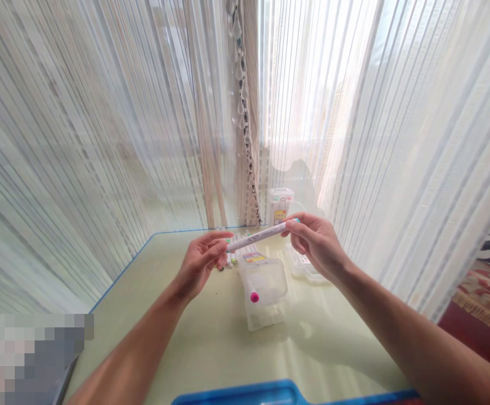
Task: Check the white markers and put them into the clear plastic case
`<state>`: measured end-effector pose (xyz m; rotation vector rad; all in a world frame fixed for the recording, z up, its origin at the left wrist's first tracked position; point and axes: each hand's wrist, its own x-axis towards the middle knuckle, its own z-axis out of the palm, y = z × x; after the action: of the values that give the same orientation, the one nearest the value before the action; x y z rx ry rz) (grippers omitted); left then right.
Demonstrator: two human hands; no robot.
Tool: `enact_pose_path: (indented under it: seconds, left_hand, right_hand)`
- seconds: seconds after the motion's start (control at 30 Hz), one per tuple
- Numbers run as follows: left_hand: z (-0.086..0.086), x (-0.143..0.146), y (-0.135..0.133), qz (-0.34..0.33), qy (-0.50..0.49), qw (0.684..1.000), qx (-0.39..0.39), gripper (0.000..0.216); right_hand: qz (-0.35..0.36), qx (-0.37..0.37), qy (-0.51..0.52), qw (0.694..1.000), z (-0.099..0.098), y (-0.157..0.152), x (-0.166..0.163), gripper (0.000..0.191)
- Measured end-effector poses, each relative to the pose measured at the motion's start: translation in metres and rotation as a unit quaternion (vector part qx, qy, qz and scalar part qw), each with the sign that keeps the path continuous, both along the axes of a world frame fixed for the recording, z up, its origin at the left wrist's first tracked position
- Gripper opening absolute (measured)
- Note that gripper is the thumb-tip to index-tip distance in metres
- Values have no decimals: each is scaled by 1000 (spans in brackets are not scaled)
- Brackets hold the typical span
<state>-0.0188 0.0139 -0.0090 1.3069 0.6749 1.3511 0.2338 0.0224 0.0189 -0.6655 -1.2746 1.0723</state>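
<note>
I hold a white marker (258, 237) level above the table, one end in each hand. My left hand (200, 262) pinches its left end, and my right hand (317, 243) pinches the right end, where a teal cap tip shows. Below the marker stands a clear plastic box (265, 284) holding a marker with a pink cap (254, 297). Several more markers (230, 257) lie on the table just behind my left hand.
A pale green table (164, 315) with a blue edge sits in a corner of sheer striped curtains. A second clear box (280, 206) stands at the back, and a clear lid (306, 268) lies under my right hand. A blue tray rim (248, 394) shows at the near edge.
</note>
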Motion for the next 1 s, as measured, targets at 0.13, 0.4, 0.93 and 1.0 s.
enact_pose_path:
  seconds: [0.13,0.4,0.93,1.0]
  left_hand:
    - [2,3,-2,12,9,1000,5,30]
    - [1,7,-3,5,16,1000,2,30]
    - [-7,1,7,85,82,993,-21,30]
    - [-8,2,7,87,95,991,-19,29]
  right_hand:
    - [-8,-10,-33,999,4,-7,2,30]
    - [-69,118,-216,967,14,-47,11,22]
    - [-239,193,-414,857,19,-129,45,11]
    - [-243,219,-437,838,16,-129,40,9]
